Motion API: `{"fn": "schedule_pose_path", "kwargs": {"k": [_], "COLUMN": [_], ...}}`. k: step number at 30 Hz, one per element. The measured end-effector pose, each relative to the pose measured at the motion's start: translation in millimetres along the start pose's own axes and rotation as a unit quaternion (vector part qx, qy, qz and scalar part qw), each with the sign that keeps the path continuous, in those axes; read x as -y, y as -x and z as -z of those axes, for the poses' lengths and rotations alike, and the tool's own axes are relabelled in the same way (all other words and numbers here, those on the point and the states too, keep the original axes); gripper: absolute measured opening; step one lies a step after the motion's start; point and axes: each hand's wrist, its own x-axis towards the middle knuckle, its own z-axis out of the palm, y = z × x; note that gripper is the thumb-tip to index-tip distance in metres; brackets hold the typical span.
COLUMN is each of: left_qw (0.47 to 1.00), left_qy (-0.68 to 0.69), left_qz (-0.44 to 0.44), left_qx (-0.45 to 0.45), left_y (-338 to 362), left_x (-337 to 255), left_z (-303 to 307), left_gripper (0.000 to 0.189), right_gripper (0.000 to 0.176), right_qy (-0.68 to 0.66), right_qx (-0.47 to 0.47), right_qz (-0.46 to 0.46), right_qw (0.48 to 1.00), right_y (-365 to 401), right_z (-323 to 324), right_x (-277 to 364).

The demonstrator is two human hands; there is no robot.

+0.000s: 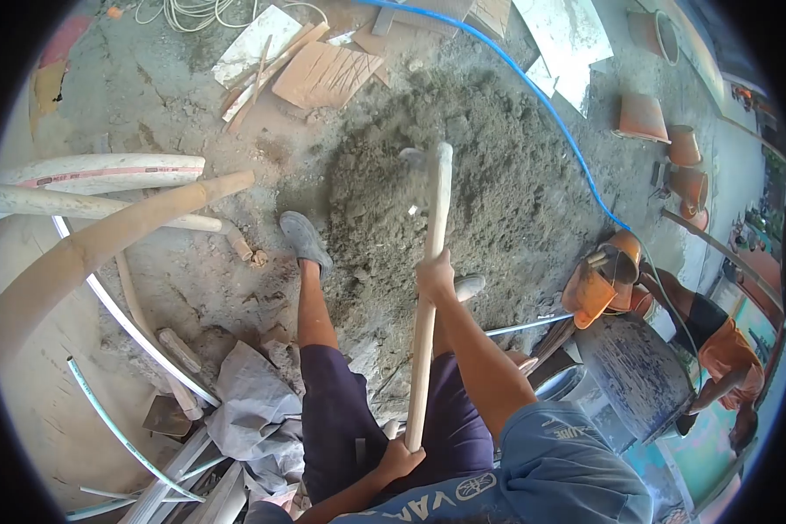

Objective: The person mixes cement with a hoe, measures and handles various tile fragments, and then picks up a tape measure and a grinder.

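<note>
A long wooden handle (pixel 427 332) runs up the middle of the view; it looks like a hoe, with a small grey piece of its head showing at the far end and the rest hidden. My right hand (pixel 436 277) is wrapped round the middle of the handle. Lower down, near my thighs, my left hand (pixel 400 459) is closed round its near end. Beneath the tool's far end spreads a broad heap of wet grey mortar or concrete mix (pixel 498 175). My feet are at the heap's edge, one in a grey shoe (pixel 306 240).
A blue hose (pixel 546 105) crosses the far side. Orange buckets (pixel 644 118) stand at the right, and more (pixel 589 293) sit by a dark drum (pixel 637 371). A person in an orange shirt (pixel 730 354) bends beside it. Pipes (pixel 105 236) and sacks (pixel 253 402) lie left, broken boards (pixel 327 74) beyond.
</note>
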Motion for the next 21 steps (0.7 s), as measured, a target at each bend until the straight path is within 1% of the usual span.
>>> {"fn": "schedule_pose_path", "kwargs": {"k": [1, 3, 4, 5, 6, 7, 8, 9, 10, 12, 13, 14, 15, 16, 17, 18, 19, 20, 21], "left_qw": [1.000, 0.994, 0.986, 0.987, 0.982, 0.977, 0.970, 0.965, 0.962, 0.952, 0.958, 0.956, 0.928, 0.889, 0.886, 0.878, 0.872, 0.872, 0.888], "left_qy": [0.007, 0.041, 0.033, -0.009, -0.013, 0.004, 0.038, 0.045, 0.085, 0.164, 0.214, 0.263, 0.358, 0.447, 0.451, 0.457, 0.458, 0.458, 0.431], "left_qz": [-0.001, -0.094, -0.144, -0.147, -0.166, -0.190, -0.219, -0.236, -0.234, -0.236, -0.187, -0.131, -0.079, -0.030, -0.036, -0.029, -0.030, -0.054, -0.065], "left_qx": [-0.007, -0.030, -0.075, -0.065, -0.086, -0.097, -0.096, -0.107, -0.115, -0.106, -0.046, 0.020, 0.058, 0.096, 0.098, 0.137, 0.171, 0.163, 0.145], "left_y": [7.8, 13.1, -0.9, -21.4, -43.6, -68.2, -88.3, -102.9, -112.9, -124.5, -117.7, -100.4, -76.9, -56.9, -46.1, -27.6, -25.2, -44.0, -55.0], "left_x": [-5.4, -13.9, -16.7, -24.0, -42.9, -57.8, -78.9, -99.5, -111.5, -102.2, -93.2, -79.9, -76.1, -77.3, -80.9, -87.1, -89.9, -93.6, -93.0], "left_z": [0.7, -1.9, -1.1, 5.5, 9.3, 6.8, 1.7, -6.5, -22.4, -75.7, -107.5, -145.3, -187.2, -212.9, -214.1, -213.6, -207.8, -200.1, -198.4], "left_gripper": [0.030, 0.032, 0.031, 0.031, 0.031, 0.031, 0.028, 0.026, 0.022, 0.016, 0.012, 0.010, 0.010, 0.011, 0.011, 0.010, 0.010, 0.010, 0.011], "right_gripper": [0.048, 0.045, 0.042, 0.041, 0.041, 0.039, 0.041, 0.043, 0.043, 0.041, 0.053, 0.056, 0.059, 0.063, 0.068, 0.068, 0.067, 0.066, 0.061], "right_qy": [0.012, 0.001, -0.070, -0.129, -0.157, -0.167, -0.147, -0.131, -0.127, -0.046, 0.015, 0.131, 0.244, 0.233, 0.224, 0.233, 0.227, 0.217, 0.212], "right_qx": [0.004, -0.031, -0.049, -0.025, -0.007, -0.003, 0.015, 0.034, 0.042, 0.064, 0.109, 0.096, 0.080, 0.110, 0.136, 0.134, 0.113, 0.090, 0.073], "right_qz": [0.001, 0.048, 0.129, 0.160, 0.205, 0.243, 0.281, 0.316, 0.319, 0.309, 0.259, 0.235, 0.205, 0.176, 0.152, 0.154, 0.180, 0.217, 0.266], "right_qw": [1.000, 0.998, 0.988, 0.978, 0.966, 0.956, 0.948, 0.939, 0.938, 0.948, 0.959, 0.958, 0.944, 0.950, 0.953, 0.951, 0.950, 0.948, 0.938], "right_y": [16.2, 19.7, 36.7, 53.5, 56.0, 62.5, 67.1, 66.5, 61.7, 51.9, 33.6, 9.5, -5.2, -4.1, 1.3, 16.8, 28.9, 27.1, 35.3], "right_z": [6.6, 20.0, 42.5, 66.8, 84.6, 100.9, 116.9, 122.8, 114.1, 90.9, 69.2, 37.7, 14.7, 14.9, 23.9, 36.6, 43.8, 43.8, 48.0], "right_x": [0.5, 12.8, 41.7, 80.9, 109.2, 142.0, 171.4, 185.0, 180.8, 171.4, 143.2, 96.8, 53.3, 25.9, 9.1, -5.3, -8.7, 4.4, 34.2]}}
